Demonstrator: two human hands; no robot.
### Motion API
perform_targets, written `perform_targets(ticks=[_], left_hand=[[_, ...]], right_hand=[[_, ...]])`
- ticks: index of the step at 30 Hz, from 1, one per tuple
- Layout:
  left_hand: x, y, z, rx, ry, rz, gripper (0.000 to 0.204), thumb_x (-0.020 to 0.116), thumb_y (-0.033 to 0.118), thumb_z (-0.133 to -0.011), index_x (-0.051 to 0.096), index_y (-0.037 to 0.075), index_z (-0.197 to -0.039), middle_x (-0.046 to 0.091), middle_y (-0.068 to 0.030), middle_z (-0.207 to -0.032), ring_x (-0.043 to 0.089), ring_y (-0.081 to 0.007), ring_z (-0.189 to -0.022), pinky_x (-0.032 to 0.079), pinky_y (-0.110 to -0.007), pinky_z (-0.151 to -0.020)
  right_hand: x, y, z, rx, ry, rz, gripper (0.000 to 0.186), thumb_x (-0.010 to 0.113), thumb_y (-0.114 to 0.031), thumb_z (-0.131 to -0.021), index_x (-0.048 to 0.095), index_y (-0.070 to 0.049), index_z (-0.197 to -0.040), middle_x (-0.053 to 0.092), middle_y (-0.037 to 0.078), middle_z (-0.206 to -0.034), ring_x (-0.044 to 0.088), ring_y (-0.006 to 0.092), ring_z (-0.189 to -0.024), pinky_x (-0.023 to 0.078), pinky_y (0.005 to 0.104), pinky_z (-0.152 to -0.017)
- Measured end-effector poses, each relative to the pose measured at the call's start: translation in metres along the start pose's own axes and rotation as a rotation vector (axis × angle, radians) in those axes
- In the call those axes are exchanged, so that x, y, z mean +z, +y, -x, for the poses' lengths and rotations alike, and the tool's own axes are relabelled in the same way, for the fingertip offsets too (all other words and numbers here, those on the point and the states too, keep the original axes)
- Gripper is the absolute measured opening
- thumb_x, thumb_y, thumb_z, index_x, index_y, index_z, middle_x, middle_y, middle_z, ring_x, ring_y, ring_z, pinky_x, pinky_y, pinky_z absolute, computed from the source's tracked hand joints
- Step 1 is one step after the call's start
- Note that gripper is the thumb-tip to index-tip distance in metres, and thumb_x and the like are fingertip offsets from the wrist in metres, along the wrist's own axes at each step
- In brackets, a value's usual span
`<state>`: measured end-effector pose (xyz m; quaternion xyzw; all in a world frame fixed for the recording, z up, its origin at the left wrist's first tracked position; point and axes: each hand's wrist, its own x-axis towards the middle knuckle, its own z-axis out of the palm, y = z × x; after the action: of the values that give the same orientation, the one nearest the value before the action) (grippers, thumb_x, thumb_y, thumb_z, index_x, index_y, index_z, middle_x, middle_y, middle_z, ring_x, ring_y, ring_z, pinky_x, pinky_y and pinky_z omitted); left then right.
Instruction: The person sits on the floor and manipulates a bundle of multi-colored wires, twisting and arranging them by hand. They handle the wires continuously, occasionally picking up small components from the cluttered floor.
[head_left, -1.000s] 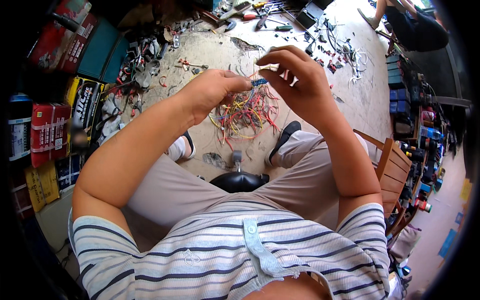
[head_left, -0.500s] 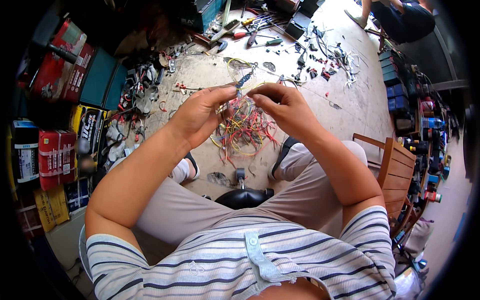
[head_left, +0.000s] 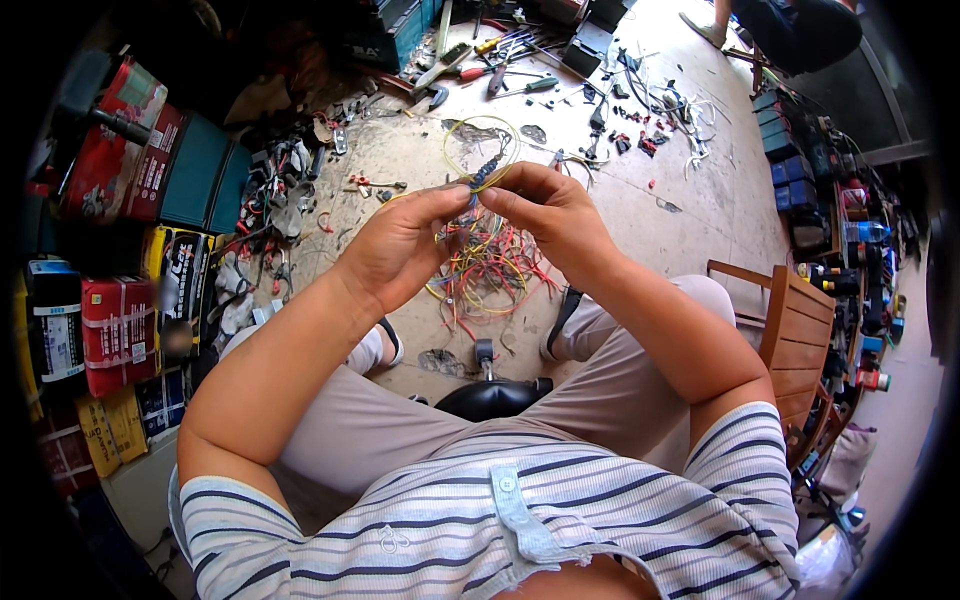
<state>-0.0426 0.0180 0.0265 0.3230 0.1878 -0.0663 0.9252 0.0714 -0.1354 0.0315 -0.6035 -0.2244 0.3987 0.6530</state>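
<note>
My left hand [head_left: 405,238] pinches a dark blue twisted wire bundle [head_left: 487,170] between thumb and fingers, above the floor between my knees. Close against it, my right hand [head_left: 548,208] has thumb and forefinger pressed together on a thin yellow wire [head_left: 446,146]. This wire rises in a round loop beyond my fingertips, encircling the upper part of the bundle in the picture. Below both hands lies a tangled heap of red, yellow and grey wires [head_left: 492,268]; whether the held wires join it is partly hidden by my fingers.
Screwdrivers [head_left: 542,85], a brush [head_left: 442,68] and other tools lie on the floor ahead. Wire scraps [head_left: 690,125] are scattered ahead right. Boxes [head_left: 120,325] are stacked at left; a wooden chair [head_left: 800,325] stands at right. Another person [head_left: 800,35] is at the far right.
My right hand has moved left, bringing its fingertips against my left ones. The yellow wire now forms a wider loop beyond them.
</note>
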Motion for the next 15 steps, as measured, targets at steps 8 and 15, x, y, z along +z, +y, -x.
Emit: perform_targets(ticks=[8,15], left_hand=[[0.0,0.004,-0.001,0.081,0.009,-0.04,0.026,0.054,0.018,-0.091,0.057,0.004,-0.112,0.06,-0.0015,-0.103,0.051,-0.008,-0.096,0.04,-0.026,-0.084],[-0.006,0.015,0.001,0.175,0.078,-0.043,0.031,0.054,0.018,-0.091,0.055,0.002,-0.117,0.06,-0.0029,-0.103,0.051,-0.008,-0.098,0.04,-0.026,-0.084]], right_hand=[[-0.005,0.0,0.001,0.096,-0.025,0.102,0.017,0.065,-0.014,-0.083,0.063,0.0,-0.092,0.063,0.002,-0.084,0.056,0.0065,-0.079,0.044,0.0213,-0.071],[-0.015,0.021,0.002,0.245,-0.204,0.09,0.01,0.062,-0.007,-0.086,0.06,-0.001,-0.093,0.06,-0.001,-0.086,0.054,0.0049,-0.081,0.042,0.0196,-0.075]])
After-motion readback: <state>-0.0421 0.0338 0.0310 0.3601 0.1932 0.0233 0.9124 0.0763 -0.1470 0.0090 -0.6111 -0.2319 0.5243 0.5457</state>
